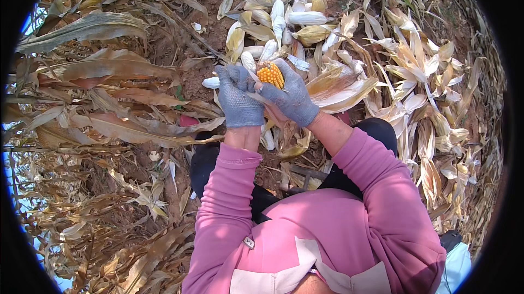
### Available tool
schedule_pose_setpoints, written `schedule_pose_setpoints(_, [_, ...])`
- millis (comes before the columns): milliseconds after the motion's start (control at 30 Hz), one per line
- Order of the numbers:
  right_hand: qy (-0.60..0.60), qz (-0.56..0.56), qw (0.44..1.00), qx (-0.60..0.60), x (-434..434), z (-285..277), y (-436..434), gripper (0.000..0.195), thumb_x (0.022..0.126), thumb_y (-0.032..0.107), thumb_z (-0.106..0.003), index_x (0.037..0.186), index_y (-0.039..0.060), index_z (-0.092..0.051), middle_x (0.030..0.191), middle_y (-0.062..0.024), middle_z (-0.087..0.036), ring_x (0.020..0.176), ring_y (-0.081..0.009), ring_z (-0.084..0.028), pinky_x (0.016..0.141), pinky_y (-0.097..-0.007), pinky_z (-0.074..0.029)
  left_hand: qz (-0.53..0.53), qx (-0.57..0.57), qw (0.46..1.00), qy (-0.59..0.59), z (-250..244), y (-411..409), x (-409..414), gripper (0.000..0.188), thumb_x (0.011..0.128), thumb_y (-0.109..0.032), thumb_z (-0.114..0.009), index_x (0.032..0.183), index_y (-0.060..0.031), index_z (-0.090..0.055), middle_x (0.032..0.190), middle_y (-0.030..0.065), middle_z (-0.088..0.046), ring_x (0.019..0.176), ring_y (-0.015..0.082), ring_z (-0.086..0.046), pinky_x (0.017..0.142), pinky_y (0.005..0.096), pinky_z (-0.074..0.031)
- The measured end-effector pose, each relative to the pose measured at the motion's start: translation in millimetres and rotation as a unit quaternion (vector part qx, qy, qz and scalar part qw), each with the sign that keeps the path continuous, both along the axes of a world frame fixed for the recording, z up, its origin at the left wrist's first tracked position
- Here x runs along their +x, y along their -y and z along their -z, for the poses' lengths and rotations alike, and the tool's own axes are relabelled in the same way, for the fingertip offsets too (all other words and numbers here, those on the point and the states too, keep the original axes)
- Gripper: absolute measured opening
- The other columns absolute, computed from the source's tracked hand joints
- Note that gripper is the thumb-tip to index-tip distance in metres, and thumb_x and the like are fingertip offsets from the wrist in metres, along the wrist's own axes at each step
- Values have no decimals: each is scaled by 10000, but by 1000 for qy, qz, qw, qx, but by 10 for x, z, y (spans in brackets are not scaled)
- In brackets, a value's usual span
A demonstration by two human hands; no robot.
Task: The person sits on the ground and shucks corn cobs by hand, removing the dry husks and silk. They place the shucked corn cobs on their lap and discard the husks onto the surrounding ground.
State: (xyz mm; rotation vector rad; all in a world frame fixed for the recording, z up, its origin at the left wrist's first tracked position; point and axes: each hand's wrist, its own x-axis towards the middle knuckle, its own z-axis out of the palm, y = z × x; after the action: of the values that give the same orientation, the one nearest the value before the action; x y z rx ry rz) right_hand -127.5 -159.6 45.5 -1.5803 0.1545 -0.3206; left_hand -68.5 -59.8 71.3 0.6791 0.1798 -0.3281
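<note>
In front of my knees, both hands wear grey knit gloves and meet over a partly husked ear of corn (270, 74). Its orange-yellow kernels show at one end. My right hand (291, 97) is wrapped around the ear, thumb across its near side. Close against it, my left hand (240, 99) is curled shut on pale corn husk (276, 112), which hangs down between the two wrists. The fingers hide the rest of the ear. Just beyond the hands lies a pile of ears in white and tan husks (309, 18).
Dry corn stalks and leaves (110, 65) cover the left side. Peeled-back husks (413, 65) are heaped on the right over reddish soil (213, 11). Beneath me is part of a metal frame (306, 180). A light blue bag or cloth (455, 267) sits at the lower right.
</note>
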Motion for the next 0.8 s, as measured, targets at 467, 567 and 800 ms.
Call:
schedule_pose_setpoints(467, [15, 167, 935, 313, 262, 368, 1219, 356, 894, 425, -575, 1009, 88, -565, 781, -21, -565, 634, -137, -587, 542, -289, -501, 522, 302, 742, 292, -8, -374, -601, 557, 960, -498, -420, 1013, 29, -594, 822, 98, -606, 721, 148, -595, 663, 275, -488])
schedule_pose_setpoints(567, [76, 139, 981, 109, 264, 183, 960, 395, 894, 417, -579, 1016, 42, -556, 813, -49, -576, 719, -135, -563, 658, -288, -472, 558, 170, 769, 262, 461, -403, -362, 659, 932, -579, -408, 1129, 35, -542, 909, 107, -598, 773, 161, -610, 710, 276, -501])
schedule_pose_setpoints(800, [85, 73, 989, -99, 267, 183, 454, 445, 903, 421, -560, 1088, 18, -520, 905, -151, -595, 833, -244, -592, 754, -350, -461, 234, 406, 829, 305, 475, -140, -310, 406, 905, -239, -582, 1206, 19, -496, 986, 113, -610, 880, 217, -622, 791, 322, -497])
